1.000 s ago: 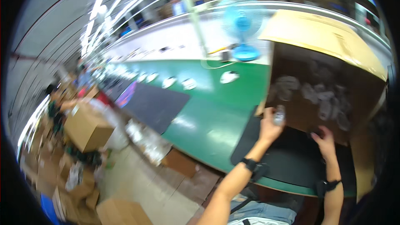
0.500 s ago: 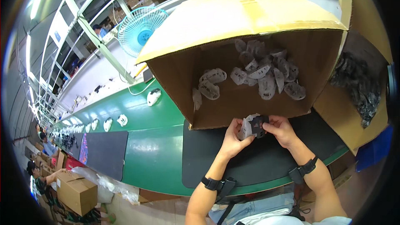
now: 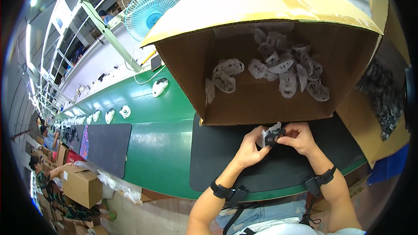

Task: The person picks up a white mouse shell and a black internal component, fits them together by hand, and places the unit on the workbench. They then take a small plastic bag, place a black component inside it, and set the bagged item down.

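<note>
Over the black mat (image 3: pixel 226 172), my left hand (image 3: pixel 250 148) grips a white plastic shell (image 3: pixel 262 139) between thumb and fingers. Pressed against that shell is a black plastic part (image 3: pixel 274 136), pinched by my right hand (image 3: pixel 301 137). The two pieces touch and tilt together; how far one sits inside the other I cannot tell. Just beyond my hands a large cardboard box (image 3: pixel 261 116) lies on its side with its opening toward me. Several translucent white shells (image 3: pixel 287 82) are piled inside it, and a few more (image 3: pixel 224 82) rest toward its left.
On the right, another cardboard box (image 3: pixel 355 117) holds black parts (image 3: pixel 385 100). White-and-black shells (image 3: pixel 160 87) line the green bench (image 3: pixel 152 148) to the left. A blue fan (image 3: pixel 150 15) stands behind. At lower left a person handles a carton (image 3: pixel 82 187).
The black part and white shell have turned and tilted in my hands, still held together. The view has shifted slightly, and the person at lower left has moved a little with the carton.
</note>
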{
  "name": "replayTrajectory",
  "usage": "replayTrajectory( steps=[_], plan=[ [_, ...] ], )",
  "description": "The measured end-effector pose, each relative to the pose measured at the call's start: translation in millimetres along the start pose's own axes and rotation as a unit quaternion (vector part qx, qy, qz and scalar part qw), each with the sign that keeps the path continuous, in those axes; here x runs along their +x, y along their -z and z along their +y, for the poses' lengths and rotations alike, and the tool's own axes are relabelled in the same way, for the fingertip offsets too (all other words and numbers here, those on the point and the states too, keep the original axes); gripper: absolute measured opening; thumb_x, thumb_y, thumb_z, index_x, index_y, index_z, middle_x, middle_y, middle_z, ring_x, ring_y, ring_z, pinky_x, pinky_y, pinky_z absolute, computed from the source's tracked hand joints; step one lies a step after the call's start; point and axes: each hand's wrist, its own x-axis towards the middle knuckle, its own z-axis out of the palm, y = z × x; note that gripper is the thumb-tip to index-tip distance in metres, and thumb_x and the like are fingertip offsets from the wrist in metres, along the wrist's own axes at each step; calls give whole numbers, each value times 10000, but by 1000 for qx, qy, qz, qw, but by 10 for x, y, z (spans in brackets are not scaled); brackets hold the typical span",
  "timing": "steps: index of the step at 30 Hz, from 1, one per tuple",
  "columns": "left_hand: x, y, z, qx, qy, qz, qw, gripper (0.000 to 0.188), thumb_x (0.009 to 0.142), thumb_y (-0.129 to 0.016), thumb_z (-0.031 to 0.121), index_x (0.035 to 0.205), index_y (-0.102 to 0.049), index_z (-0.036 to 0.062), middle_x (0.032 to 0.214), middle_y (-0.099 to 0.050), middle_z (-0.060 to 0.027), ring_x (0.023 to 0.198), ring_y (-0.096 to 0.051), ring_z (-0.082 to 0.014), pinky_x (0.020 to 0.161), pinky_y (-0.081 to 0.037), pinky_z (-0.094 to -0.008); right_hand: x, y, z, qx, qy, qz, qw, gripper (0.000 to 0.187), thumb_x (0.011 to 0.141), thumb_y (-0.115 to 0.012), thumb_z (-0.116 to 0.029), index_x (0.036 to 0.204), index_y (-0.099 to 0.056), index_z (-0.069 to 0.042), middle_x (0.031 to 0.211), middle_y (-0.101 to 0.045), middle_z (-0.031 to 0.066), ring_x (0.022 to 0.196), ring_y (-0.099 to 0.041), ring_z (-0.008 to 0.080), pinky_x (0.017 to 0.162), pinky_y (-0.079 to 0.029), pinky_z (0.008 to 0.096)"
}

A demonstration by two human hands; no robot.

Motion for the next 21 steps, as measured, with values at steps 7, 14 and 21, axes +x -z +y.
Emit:
replayTrajectory(
  steps=[7, 14, 21],
  plan=[
    [-28, 69, -72, -6, -11, -19, 1000, 355, 708, -647, 97, 1025, -520, -1, 950, -558, -77, 873, -520, -144, 778, -431, -292, 21, -24, -9, 7, -37, 54, 998, 249, 741, -749, -10, 914, -570, -2, 857, -614, 60, 729, -610, 111, 647, -509, 238],
    [2, 50, 154, 132, -46, 0, 990, 508, 716, -713, 214, 1125, -517, -15, 964, -560, -110, 911, -546, -208, 792, -444, -308, 39, -36, 11, 31, -96, 62, 993, 397, 745, -736, -21, 1070, -509, -29, 1014, -552, 92, 801, -603, 127, 668, -507, 249],
    [5, -91, 66, -249, 49, 27, 967, 449, 889, -623, 307, 1197, -490, 9, 1133, -558, -75, 1042, -517, -130, 889, -424, -304, 6, -42, 167, -15, -44, -96, 994, 738, 791, -727, -195, 1375, -306, -32, 1252, -490, 128, 1153, -508, 218, 933, -449, 354]
  ],
)
